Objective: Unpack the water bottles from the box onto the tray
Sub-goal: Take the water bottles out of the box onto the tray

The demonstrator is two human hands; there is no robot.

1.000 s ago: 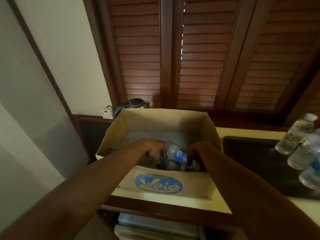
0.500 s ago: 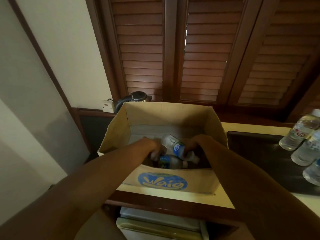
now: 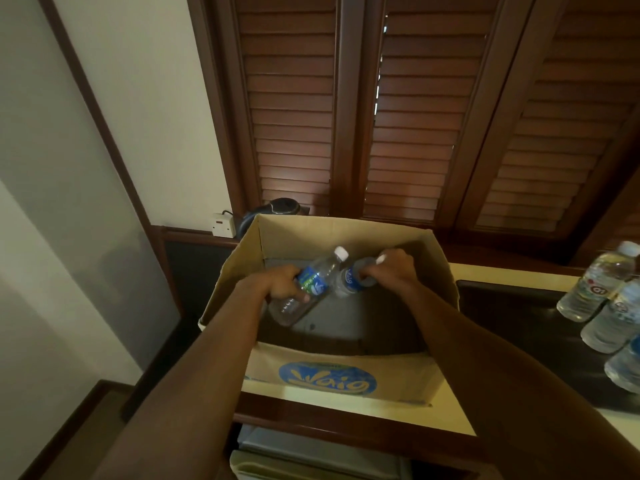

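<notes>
An open cardboard box with a blue logo stands on the counter in front of me. My left hand grips a clear water bottle with a blue label, tilted with its white cap up and to the right. My right hand holds a second water bottle, mostly hidden by my fingers. Both bottles are raised above the grey box floor, which looks bare. To the right lies a dark tray with three water bottles standing at its right edge.
A black kettle and a white wall socket sit behind the box on the left. Brown louvred shutters fill the back wall. Below the counter edge is a pale appliance top.
Both hands have lifted up from the bottom of the box, each bringing a bottle with it. The bottles now sit higher and tilt upright.
</notes>
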